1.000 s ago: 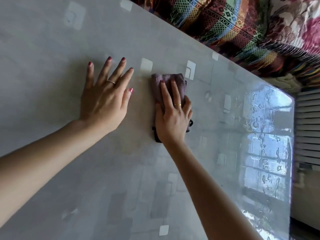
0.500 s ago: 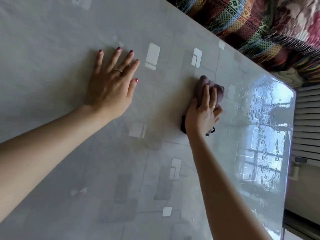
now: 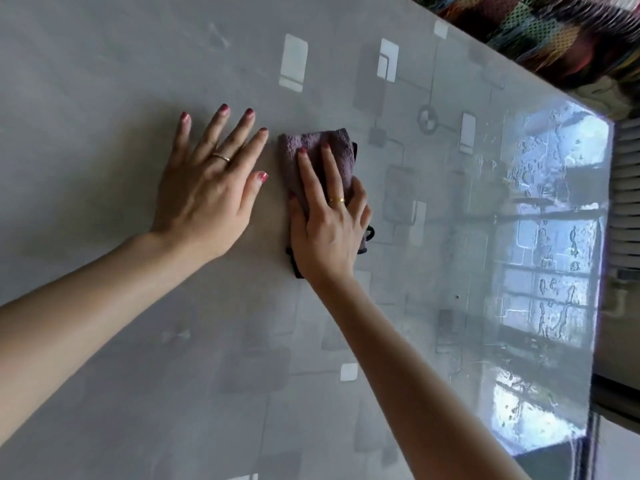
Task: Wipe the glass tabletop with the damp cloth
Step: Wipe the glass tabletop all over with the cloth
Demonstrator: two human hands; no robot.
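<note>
A folded mauve cloth [image 3: 313,142] with a dark edge lies flat on the grey glass tabletop [image 3: 104,81]. My right hand [image 3: 327,223] presses down on the cloth with its fingers straight, covering most of it. My left hand [image 3: 207,181] rests flat on the glass just left of the cloth, fingers spread, its thumb close to the cloth's left edge.
The glass carries a pattern of pale squares, and water streaks [image 3: 554,237] shine near its right edge. A bright patterned fabric [image 3: 554,39] lies beyond the far edge at top right. A white slatted surface [image 3: 627,188] stands past the right edge.
My right hand has slid the cloth back left from its position out to the right, stopping beside my left hand. The left hand has stayed planted on the glass.
</note>
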